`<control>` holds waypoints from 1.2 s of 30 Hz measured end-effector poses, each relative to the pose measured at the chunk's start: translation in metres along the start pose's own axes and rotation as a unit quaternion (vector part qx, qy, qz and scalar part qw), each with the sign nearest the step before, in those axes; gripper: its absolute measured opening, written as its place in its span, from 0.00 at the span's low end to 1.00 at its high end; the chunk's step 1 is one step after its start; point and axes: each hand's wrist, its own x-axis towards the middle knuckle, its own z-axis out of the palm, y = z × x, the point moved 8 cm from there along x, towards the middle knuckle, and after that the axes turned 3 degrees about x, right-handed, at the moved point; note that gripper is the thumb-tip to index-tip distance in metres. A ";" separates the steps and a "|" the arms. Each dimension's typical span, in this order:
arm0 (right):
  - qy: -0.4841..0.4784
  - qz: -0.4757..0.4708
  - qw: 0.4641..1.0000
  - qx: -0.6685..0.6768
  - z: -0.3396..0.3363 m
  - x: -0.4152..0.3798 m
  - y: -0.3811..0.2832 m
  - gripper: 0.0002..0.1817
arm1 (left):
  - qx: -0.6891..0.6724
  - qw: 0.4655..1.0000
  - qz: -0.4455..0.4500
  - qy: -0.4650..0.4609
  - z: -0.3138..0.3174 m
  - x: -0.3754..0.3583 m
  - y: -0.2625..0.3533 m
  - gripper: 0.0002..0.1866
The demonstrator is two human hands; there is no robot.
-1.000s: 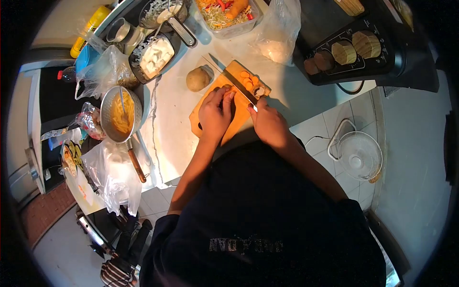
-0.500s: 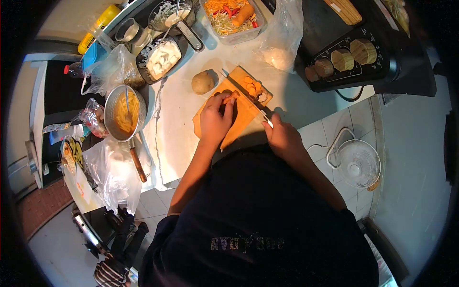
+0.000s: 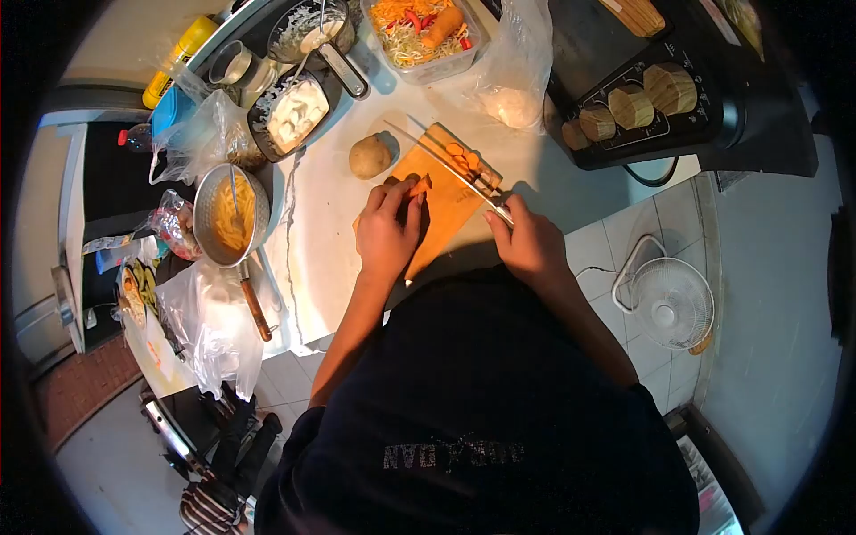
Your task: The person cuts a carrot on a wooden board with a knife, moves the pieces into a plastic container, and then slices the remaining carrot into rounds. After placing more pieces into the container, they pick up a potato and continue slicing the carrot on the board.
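My left hand (image 3: 389, 227) is closed round a piece of carrot (image 3: 421, 185) at the left side of a wooden cutting board (image 3: 441, 218). In my right hand (image 3: 528, 236) is the handle of a knife (image 3: 446, 164), its long blade slanting up and left over the board. Orange carrot slices (image 3: 461, 155) lie on the board beyond the blade, with some brownish pieces near the blade's handle end. A round brown potato (image 3: 370, 157) rests on the table just past the board's upper left edge.
A pot of yellow strips (image 3: 234, 218), a dish of white cream (image 3: 296, 116), plastic bags (image 3: 214, 312) and a tub of shredded vegetables (image 3: 423, 67) surround the board. A black appliance (image 3: 704, 134) stands at the right. A person (image 3: 214, 504) is at the lower left.
The knife has shifted away from the carrot piece toward the slices, its tip now farther up and left. My left hand has moved slightly left and down with the carrot piece.
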 end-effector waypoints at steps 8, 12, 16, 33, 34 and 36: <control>0.024 0.043 0.999 0.005 -0.018 0.001 0.018 0.19 | 0.042 0.999 0.009 -0.009 0.002 -0.002 -0.005 0.12; 0.029 0.054 0.998 0.035 -0.019 -0.004 0.022 0.20 | 0.033 0.999 -0.011 -0.015 0.002 -0.003 -0.002 0.13; -0.006 0.069 0.997 0.033 -0.014 -0.009 0.026 0.20 | 0.022 0.999 -0.026 -0.007 0.001 -0.007 -0.004 0.14; 0.014 0.058 0.994 0.087 -0.020 -0.024 0.038 0.20 | -0.037 0.999 -0.006 0.007 0.002 -0.002 -0.001 0.10; 0.017 0.058 0.994 0.087 -0.022 -0.024 0.038 0.20 | -0.055 0.998 -0.024 0.005 0.003 -0.001 -0.002 0.10; 0.013 0.069 0.994 0.087 -0.024 -0.024 0.040 0.19 | -0.074 0.997 -0.038 0.006 0.003 0.002 -0.001 0.10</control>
